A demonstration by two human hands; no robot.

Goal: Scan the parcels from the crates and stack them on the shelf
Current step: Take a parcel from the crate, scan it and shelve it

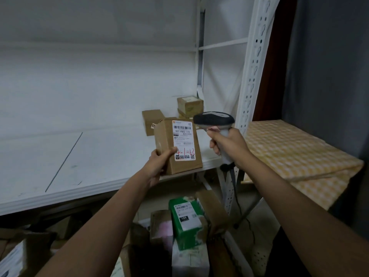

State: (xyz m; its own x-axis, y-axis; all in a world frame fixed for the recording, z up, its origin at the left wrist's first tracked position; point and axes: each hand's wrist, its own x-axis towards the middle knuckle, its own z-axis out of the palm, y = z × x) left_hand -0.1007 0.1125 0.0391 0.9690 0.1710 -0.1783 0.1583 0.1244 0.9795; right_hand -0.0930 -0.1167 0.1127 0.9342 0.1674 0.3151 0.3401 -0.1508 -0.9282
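Note:
My left hand (pixel 159 162) grips a brown cardboard parcel (pixel 165 144) by its lower left corner, holding it upright above the front edge of the white shelf (pixel 79 156). Its white shipping label with a barcode and red handwriting faces me. My right hand (pixel 227 144) grips the handle of a grey barcode scanner (pixel 214 118), whose head points left at the top of the label, just to the parcel's right. Behind the held parcel, three brown parcels sit on the shelf: a flat one (pixel 149 120) and a stacked pair (pixel 189 104).
Below the shelf, an open cardboard crate (pixel 211 208) holds several parcels, among them a green box (pixel 185 218) and a pink one (pixel 166 228). A white slotted shelf post (pixel 253 66) stands on the right. Beyond it lies a yellow checked surface (pixel 295 156).

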